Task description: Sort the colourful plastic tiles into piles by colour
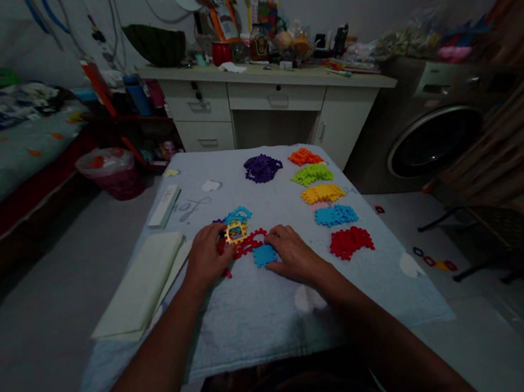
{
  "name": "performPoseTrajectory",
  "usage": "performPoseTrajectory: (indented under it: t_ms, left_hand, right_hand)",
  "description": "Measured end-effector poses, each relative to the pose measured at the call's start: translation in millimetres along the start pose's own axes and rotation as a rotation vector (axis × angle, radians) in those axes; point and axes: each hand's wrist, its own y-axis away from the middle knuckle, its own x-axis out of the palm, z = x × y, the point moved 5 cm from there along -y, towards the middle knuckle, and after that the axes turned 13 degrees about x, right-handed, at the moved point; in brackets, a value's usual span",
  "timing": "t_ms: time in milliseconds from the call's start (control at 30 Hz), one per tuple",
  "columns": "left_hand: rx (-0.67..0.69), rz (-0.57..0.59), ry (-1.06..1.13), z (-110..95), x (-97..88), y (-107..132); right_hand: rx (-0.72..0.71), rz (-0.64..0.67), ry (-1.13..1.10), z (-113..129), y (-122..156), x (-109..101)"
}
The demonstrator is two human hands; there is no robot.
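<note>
My left hand (209,254) pinches a yellow square interlocking plastic tile (235,232) with a framed opening, between thumb and fingertips. My right hand (293,251) grips a solid blue square interlocking tile (265,255) at its right side, thumb below and fingers above. Between the hands lie red interlocking tiles (249,244), partly hidden by the yellow one. Behind them are light-blue tiles (239,214), with a bit of purple beside my left fingers. Whether the held tiles are joined to the red ones, I cannot tell.
Along the cloth-covered table's (243,321) right side are sorted piles: orange (304,157), green (313,175), yellow (322,194), blue (335,215) and red (350,242). A purple pile (262,168) sits farther back. Folded paper (142,281) and a white box (164,206) lie left.
</note>
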Motion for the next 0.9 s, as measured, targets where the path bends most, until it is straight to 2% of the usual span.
performPoseTrajectory:
  t_ms: [100, 200, 433, 600, 733, 900]
  left_hand:
    - [0.008, 0.015, -0.011, -1, 0.7, -1]
    - [0.025, 0.038, -0.026, 0, 2.7, -1]
    - [0.041, 0.062, -0.075, 6, 6.0, 1]
    - [0.016, 0.063, -0.104, 8, 7.5, 2]
    - [0.016, 0.076, -0.096, 7, 7.3, 1]
    - [0.025, 0.087, -0.085, 5, 6.1, 0]
  right_hand:
    - [-0.006, -0.018, -0.004, -5, 2, -7]
    - [0.035, -0.033, 0.024, -23, 2, -21]
    - [0.316, -0.165, 0.146, -112, 7, -75]
    - [0.501, -0.2, 0.23, -163, 16, -91]
    - [0.549, -0.204, 0.236, -180, 19, -92]
    - [0.589, -0.207, 0.259, -177, 21, -93]
